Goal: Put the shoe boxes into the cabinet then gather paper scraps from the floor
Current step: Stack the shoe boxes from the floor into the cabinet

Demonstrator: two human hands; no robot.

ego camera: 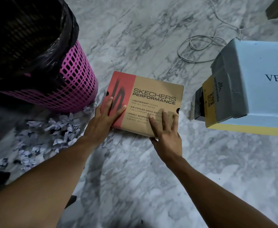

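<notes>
A brown and red Skechers shoe box [153, 94] lies flat on the marble floor in the middle of the view. My left hand [106, 115] rests on its red left end with the fingers straight. My right hand [165, 134] lies on the near right part of the lid, fingers spread and straight. A larger pale blue shoe box [256, 89] with a yellow base sits to the right, and its near end flap is dented. Crumpled paper scraps [52, 134] lie in a heap on the floor at the left.
A pink mesh bin [72, 79] lined with a black bag stands at the left, right beside the scraps. A grey cable [200, 45] loops on the floor behind the boxes. A dark furniture leg [276, 9] shows at the top right.
</notes>
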